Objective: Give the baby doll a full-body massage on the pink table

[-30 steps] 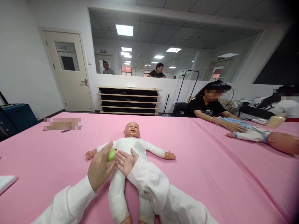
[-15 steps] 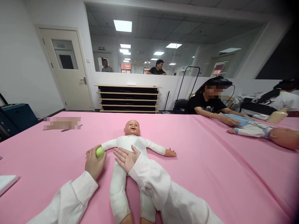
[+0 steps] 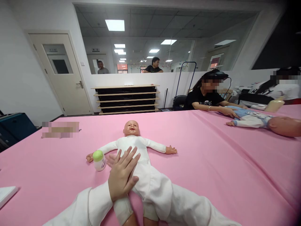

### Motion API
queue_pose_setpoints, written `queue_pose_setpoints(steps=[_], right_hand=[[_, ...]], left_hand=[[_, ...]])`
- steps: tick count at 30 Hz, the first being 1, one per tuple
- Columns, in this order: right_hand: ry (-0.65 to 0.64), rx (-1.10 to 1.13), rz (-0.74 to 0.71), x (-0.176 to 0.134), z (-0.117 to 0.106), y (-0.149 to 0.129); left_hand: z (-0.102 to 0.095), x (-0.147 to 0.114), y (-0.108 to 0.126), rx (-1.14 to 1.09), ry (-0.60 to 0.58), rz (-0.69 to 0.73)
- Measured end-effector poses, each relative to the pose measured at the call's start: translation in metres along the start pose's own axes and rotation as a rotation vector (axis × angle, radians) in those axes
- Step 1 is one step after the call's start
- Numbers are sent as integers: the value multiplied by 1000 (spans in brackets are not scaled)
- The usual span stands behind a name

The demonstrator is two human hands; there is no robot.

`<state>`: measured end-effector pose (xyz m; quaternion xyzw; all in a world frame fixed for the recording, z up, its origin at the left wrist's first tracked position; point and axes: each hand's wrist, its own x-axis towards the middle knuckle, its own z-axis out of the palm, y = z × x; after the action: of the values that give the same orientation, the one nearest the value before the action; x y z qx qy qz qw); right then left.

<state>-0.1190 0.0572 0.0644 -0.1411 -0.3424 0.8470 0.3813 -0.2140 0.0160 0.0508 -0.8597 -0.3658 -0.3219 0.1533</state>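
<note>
My left hand (image 3: 124,172) lies palm down over my right hand (image 3: 112,159), fingers spread and holding nothing. Most of the right hand is covered; its outstretched, slightly blurred fingers show at the left. Both hands are above the middle of a baby doll (image 3: 132,142) in a white suit, which lies on its back with arms out. Just left of my hands, a small white bottle with a green cap (image 3: 99,160) stands upright near the doll's hand. My sleeves hide part of the doll's legs.
A pink cloth covers the table (image 3: 199,169). At the right a co-worker (image 3: 207,94) handles another doll (image 3: 256,121) in blue and white, beside a yellowish bottle (image 3: 275,104). A white flat object (image 3: 7,194) lies at the left edge, and a blurred-out item (image 3: 62,129) farther back.
My left hand has let go of the green-capped bottle, which now stands on the table. That hand has moved right onto my upturned right palm. The view has shifted slightly.
</note>
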Motion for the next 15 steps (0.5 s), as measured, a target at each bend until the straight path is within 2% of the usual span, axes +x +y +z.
queue_pose_setpoints(steps=[5, 7, 10, 13, 15], right_hand=[[6, -65, -62, -9, 6, -25], [-4, -86, -78, -9, 6, -35], [-63, -110, -102, -7, 3, -40], [-86, -182, -164, -3, 5, -19], [11, -224, -352, 2, 15, 8]], left_hand=[[10, 22, -7, -15, 143, -202], [16, 21, -4, -17, 194, -202], [21, 14, 10, -22, 161, -124], [18, 11, 22, -48, 94, -25], [13, 13, 21, -68, 75, -22]])
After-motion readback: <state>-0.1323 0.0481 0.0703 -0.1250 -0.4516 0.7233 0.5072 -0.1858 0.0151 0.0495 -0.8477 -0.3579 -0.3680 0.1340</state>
